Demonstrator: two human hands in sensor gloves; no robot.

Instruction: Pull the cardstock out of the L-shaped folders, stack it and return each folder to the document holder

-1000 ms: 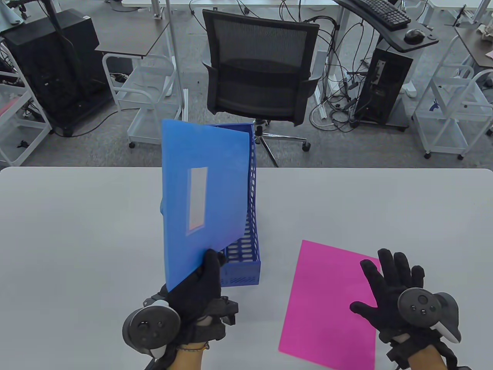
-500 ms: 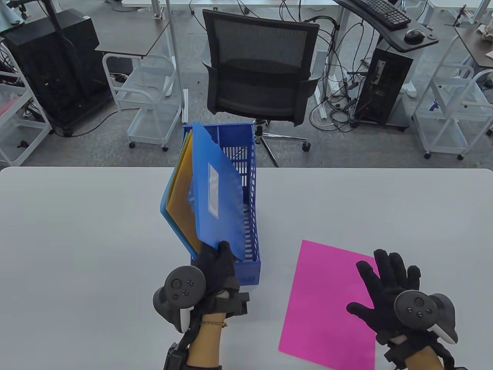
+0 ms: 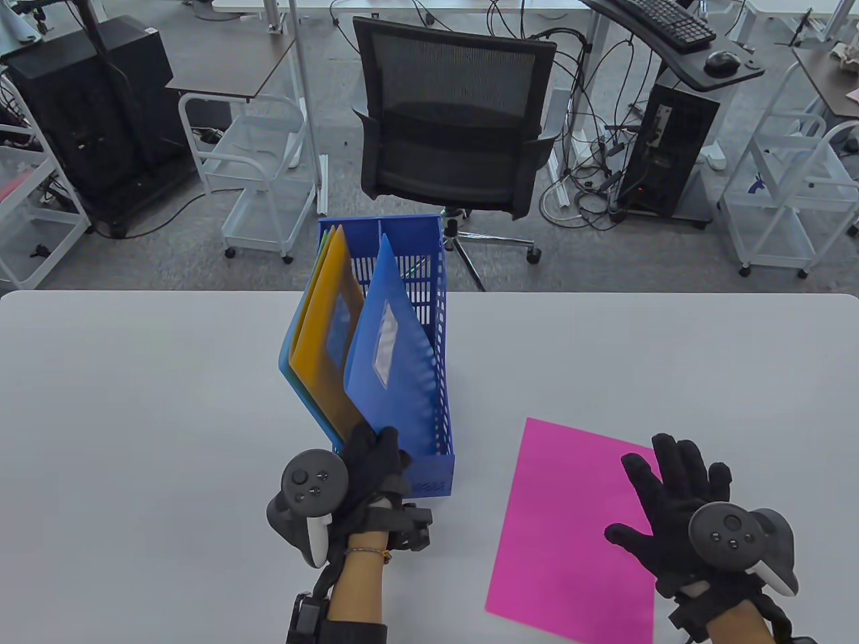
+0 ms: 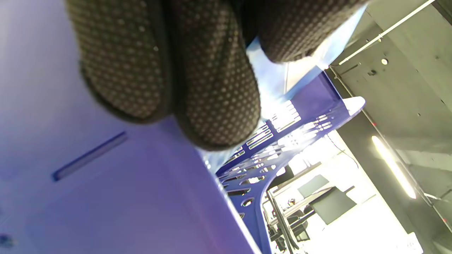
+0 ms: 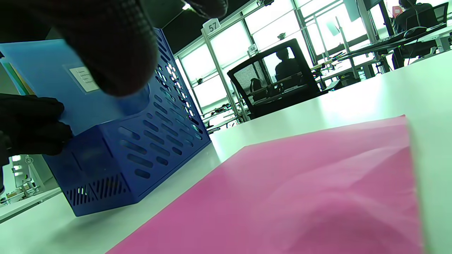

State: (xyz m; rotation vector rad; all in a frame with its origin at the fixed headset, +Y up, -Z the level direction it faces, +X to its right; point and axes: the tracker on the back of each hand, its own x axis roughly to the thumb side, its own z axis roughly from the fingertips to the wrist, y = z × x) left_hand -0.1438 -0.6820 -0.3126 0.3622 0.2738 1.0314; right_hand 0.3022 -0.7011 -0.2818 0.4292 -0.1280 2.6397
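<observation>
A blue slotted document holder [image 3: 439, 402] stands mid-table. Inside it lean an orange folder [image 3: 322, 349] and a blue L-shaped folder [image 3: 392, 376] with a pale label. My left hand [image 3: 372, 453] pinches the blue folder's near bottom corner at the holder's front end; its fingers [image 4: 212, 88] press on the blue plastic in the left wrist view. A pink cardstock sheet [image 3: 570, 523] lies flat at the right front. My right hand [image 3: 671, 496] rests on the sheet's right edge with fingers spread. The right wrist view shows the sheet [image 5: 300, 197] and the holder [image 5: 141, 151].
A black mesh office chair [image 3: 456, 121] stands behind the table's far edge. White wire carts [image 3: 262, 181] and desks with computers fill the room behind. The grey table [image 3: 134, 436] stretches wide to the left and right of the holder.
My left hand turned the blue folder edge-on and lowered it into the holder beside the orange folder. My right hand stayed on the pink sheet.
</observation>
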